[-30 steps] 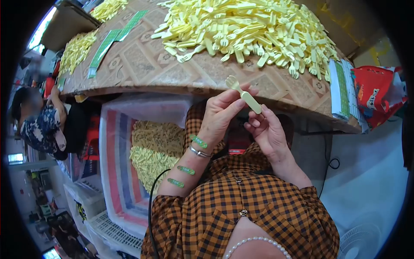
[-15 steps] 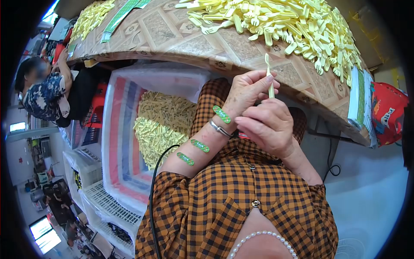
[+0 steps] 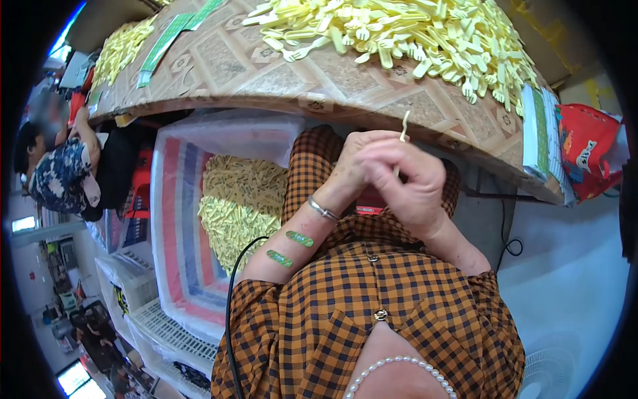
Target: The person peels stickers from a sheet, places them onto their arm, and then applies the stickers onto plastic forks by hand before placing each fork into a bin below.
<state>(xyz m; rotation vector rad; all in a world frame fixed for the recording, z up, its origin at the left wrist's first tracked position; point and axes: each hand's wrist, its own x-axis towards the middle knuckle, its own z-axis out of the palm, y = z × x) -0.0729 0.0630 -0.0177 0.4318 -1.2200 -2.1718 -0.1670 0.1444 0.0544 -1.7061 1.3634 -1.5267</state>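
Observation:
A pale yellow plastic fork (image 3: 405, 125) stands nearly upright between my hands, seen edge-on. My left hand (image 3: 359, 154), with a metal bangle (image 3: 323, 209) at its wrist, is closed on the fork. Across it lies my right hand (image 3: 413, 179), its curled fingers closed around the fork's handle and hiding most of it. Whether a label is under those fingers cannot be seen. Two green oval stickers, an upper sticker (image 3: 300, 239) and a lower sticker (image 3: 279, 258), are stuck along my left forearm.
A heap of yellow plastic forks (image 3: 399, 33) covers the far part of the patterned table (image 3: 279, 83). Green label strips (image 3: 166, 50) lie at left, and a stack of label sheets (image 3: 541, 133) beside a red bag (image 3: 588, 149) at right. A lined crate (image 3: 176, 219) holds more forks. A person (image 3: 60, 163) sits at left.
The green sticker nearest my left wrist is gone from the forearm. My right hand has moved onto the fork's handle and over my left fingers. The view has shifted slightly.

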